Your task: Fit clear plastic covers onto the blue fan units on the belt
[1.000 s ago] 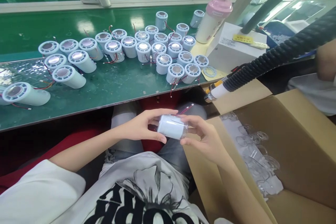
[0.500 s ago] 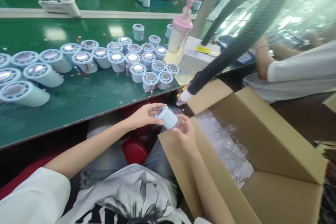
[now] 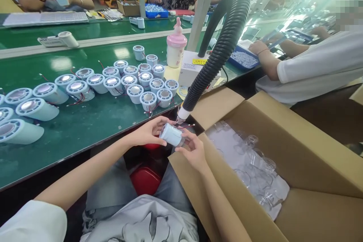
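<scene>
Blue cylinder gripped endwise
Left hand clamps its rim, right hand its clear end, probably for steadiness.

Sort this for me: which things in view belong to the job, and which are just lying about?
Likely the job:
held light-blue cylinder
similar wired cylinders
clear plastic parts in open carton

Probably just lying about:
pink-topped bottle
white device
</scene>
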Demonstrator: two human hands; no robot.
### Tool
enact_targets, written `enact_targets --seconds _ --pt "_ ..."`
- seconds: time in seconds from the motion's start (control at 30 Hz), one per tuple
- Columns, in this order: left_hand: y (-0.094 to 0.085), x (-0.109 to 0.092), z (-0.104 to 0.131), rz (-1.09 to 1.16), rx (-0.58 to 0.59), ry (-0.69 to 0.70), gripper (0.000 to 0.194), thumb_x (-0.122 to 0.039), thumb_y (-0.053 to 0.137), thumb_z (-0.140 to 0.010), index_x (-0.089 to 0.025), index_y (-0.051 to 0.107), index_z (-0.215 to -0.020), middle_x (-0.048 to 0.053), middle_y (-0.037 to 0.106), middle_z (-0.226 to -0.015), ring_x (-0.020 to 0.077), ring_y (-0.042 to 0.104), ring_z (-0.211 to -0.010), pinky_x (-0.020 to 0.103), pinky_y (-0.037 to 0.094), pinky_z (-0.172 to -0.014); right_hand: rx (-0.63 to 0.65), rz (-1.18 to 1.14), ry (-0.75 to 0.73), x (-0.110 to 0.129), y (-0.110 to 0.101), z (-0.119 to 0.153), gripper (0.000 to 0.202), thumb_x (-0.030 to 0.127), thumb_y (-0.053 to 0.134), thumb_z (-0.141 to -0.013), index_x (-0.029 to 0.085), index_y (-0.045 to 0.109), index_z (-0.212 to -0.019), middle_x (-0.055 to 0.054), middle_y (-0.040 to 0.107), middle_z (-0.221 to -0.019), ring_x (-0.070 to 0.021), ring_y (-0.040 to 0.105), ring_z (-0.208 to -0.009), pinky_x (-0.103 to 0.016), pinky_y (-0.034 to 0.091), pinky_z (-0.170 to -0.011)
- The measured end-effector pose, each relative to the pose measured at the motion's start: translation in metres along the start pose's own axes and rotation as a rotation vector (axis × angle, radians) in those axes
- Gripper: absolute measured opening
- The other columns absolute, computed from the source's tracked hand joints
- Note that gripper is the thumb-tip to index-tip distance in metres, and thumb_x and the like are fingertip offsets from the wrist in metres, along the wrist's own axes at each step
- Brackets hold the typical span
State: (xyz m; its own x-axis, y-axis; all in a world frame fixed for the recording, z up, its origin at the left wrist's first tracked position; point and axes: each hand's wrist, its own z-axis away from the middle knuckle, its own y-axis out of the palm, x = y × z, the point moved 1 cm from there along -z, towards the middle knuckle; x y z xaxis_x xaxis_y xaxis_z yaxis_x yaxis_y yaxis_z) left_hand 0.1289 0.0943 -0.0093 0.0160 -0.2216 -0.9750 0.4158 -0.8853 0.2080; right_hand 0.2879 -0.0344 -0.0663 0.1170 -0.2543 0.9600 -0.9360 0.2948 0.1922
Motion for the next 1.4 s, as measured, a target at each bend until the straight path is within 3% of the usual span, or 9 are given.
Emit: enact_targets --seconds 0.33,0.63,0.77,0.9,1.07,1.2,1.3,1.4 --pt "0.003 0.001 0.006 -0.126 0.078 0.13 0.059 -0.01 0.08 -0.063 -0.021 0.05 -0.114 0.016 0.048 -0.138 0.0263 0.05 -0.126 0.042 0.044 -0.1 0.098 0.274 -0.111 0.013 -0.008 0.004 0.036 0.027 0.078 -0.069 0.023 0.061 -0.1 -0.012 0.061 -0.126 -0.0264 0.057 -0.118 -0.042 0.053 -0.091" --pt "0.028 -0.017 0.063 -0.335 0.055 0.108 0.076 -0.013 0.078 -0.066 -0.027 0.048 -0.134 0.011 0.051 -0.138 0.0266 0.05 -0.125 0.037 0.045 -0.101 0.291 0.272 0.091 0.073 0.009 0.03 0.044 0.03 0.079 -0.069 0.026 0.059 -0.108 -0.007 0.066 -0.116 -0.0244 0.064 -0.106 -0.039 0.057 -0.087" --pt "0.033 -0.023 0.076 -0.321 0.037 0.109 0.077 -0.013 0.079 -0.065 -0.028 0.049 -0.134 0.01 0.05 -0.139 0.0268 0.047 -0.128 0.037 0.044 -0.103 0.319 0.277 0.114 0.083 0.015 0.034 0.045 0.028 0.079 -0.069 0.027 0.058 -0.11 -0.006 0.066 -0.116 -0.0243 0.062 -0.11 -0.039 0.056 -0.089" --pt "0.024 -0.012 0.059 -0.186 0.023 0.065 0.077 -0.013 0.079 -0.064 -0.026 0.048 -0.134 0.012 0.051 -0.138 0.026 0.05 -0.126 0.039 0.043 -0.104 0.267 0.193 0.125 0.062 0.012 0.029 0.043 0.026 0.079 -0.069 0.027 0.057 -0.106 -0.008 0.062 -0.122 -0.0244 0.058 -0.115 -0.04 0.055 -0.089" --pt "0.004 0.008 -0.003 -0.022 0.009 0.009 0.073 -0.013 0.083 -0.058 -0.018 0.055 -0.125 0.017 0.054 -0.134 0.0275 0.055 -0.12 0.042 0.045 -0.1 -0.026 0.066 0.109 0.017 -0.002 0.006 0.052 0.043 0.081 -0.06 0.025 0.05 -0.097 -0.009 0.062 -0.114 -0.0244 0.061 -0.106 -0.039 0.055 -0.083" --pt "-0.008 0.009 -0.038 -0.012 0.025 0.006 0.068 -0.012 0.083 -0.056 -0.015 0.058 -0.119 0.017 0.058 -0.127 0.0265 0.057 -0.116 0.042 0.045 -0.099 -0.079 0.084 0.079 0.001 -0.01 -0.015 0.056 0.051 0.079 -0.059 0.024 0.047 -0.097 -0.009 0.063 -0.107 -0.0232 0.062 -0.1 -0.039 0.054 -0.082" --pt "-0.012 0.006 -0.039 -0.028 0.026 0.0 0.067 -0.012 0.083 -0.056 -0.015 0.058 -0.118 0.017 0.057 -0.128 0.0258 0.058 -0.115 0.041 0.045 -0.098 -0.058 0.069 0.082 -0.001 -0.011 -0.022 0.057 0.05 0.08 -0.059 0.024 0.047 -0.098 -0.009 0.062 -0.111 -0.0234 0.061 -0.103 -0.04 0.053 -0.085" --pt "-0.013 0.006 -0.022 -0.041 0.001 -0.024 0.066 -0.012 0.083 -0.057 -0.016 0.055 -0.117 0.017 0.055 -0.13 0.0245 0.058 -0.114 0.041 0.046 -0.097 0.006 0.046 0.109 0.003 -0.007 -0.018 0.055 0.046 0.081 -0.059 0.024 0.05 -0.099 -0.009 0.062 -0.113 -0.0234 0.061 -0.104 -0.039 0.055 -0.083"
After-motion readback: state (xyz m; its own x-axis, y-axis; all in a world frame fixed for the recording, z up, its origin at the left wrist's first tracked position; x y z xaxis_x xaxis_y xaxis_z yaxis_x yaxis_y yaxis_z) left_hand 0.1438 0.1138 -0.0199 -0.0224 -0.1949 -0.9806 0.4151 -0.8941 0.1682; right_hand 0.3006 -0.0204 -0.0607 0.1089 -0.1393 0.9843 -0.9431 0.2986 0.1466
